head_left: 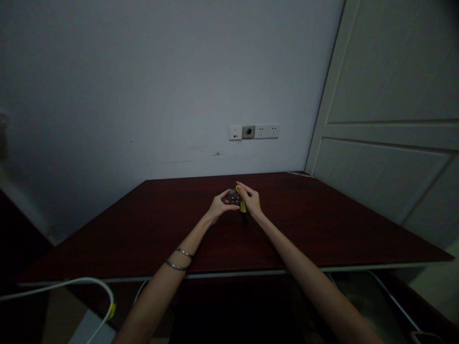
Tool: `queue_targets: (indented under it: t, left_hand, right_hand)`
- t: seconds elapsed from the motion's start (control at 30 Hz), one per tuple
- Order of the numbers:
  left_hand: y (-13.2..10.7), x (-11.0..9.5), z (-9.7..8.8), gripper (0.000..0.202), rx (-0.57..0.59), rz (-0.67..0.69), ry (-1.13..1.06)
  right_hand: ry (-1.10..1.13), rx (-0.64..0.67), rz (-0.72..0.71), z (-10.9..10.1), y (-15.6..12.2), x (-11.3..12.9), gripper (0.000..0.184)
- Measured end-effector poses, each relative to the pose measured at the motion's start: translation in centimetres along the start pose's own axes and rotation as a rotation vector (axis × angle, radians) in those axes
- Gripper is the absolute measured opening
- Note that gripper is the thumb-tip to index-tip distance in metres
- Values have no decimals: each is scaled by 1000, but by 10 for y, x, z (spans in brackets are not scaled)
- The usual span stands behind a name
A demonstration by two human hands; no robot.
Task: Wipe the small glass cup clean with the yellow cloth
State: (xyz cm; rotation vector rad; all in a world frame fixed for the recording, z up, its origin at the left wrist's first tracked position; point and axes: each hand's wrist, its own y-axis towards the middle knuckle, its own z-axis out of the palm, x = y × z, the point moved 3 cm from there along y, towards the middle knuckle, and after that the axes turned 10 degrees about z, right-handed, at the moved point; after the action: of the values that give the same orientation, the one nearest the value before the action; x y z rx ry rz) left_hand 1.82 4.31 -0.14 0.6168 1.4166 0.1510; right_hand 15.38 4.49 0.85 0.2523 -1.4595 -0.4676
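Observation:
My left hand [218, 206] is wrapped round a small clear, rounded vessel [234, 198], glass or clear plastic; its exact kind I cannot make out. Thumb and fingers grip it from the left. On the other side, my right hand [252, 200] is closed on a yellow cloth [243, 206], which touches the vessel's right side. Both hands are over the middle of a dark red wooden desk [143, 229]. The right hand's fingers partly cover the cloth.
Wall sockets and switches [254, 132] sit on the pale wall behind the desk. A panelled white door [387, 114] stands at the right. A white cable [79, 280] loops by the front left edge, with a yellow tag on it.

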Motion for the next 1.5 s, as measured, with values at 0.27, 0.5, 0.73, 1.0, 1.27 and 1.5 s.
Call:
queue_targets:
  t: [0.27, 0.5, 0.73, 1.0, 1.27, 1.5]
  left_hand:
    - [0, 0, -2, 68, -109, -45, -21]
    - [-3, -3, -1, 66, 19, -70, -85]
    - [-2, -4, 1, 71, 45, -48, -39]
    - [2, -8, 0, 74, -48, 68, 217]
    - [8, 4, -9, 58, -64, 206, 317]
    - [6, 3, -9, 80, -40, 235, 687]
  right_hand:
    - [-159, 70, -287, 12, -23, 24, 33]
    - [-85, 52, -215, 8, -16, 21, 34]
    - [68, 15, 71, -1, 0, 1, 44]
    - [-117, 64, -156, 2, -4, 15, 33]
    - [-520, 287, -529, 16, -23, 24, 31]
    - [-337, 111, -340, 8, -4, 12, 29]
